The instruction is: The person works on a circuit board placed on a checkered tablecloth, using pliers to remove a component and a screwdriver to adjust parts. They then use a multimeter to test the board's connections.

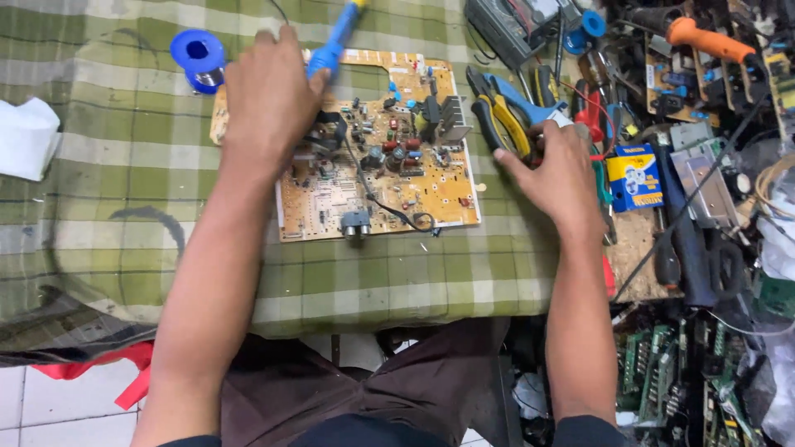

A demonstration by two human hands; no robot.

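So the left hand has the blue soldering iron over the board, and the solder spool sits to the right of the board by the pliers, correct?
Not quite. The head view shows the solder spool on the checked cloth at the board's upper left, not by the pliers. The rest holds: the left hand has the blue soldering iron over the board.

Left hand (269, 95) curled, right hand (559, 170) palm-down

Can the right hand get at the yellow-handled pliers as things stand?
Probably yes: the right hand lies just beside the yellow-handled pliers, fingertips near their handles, with nothing between them.
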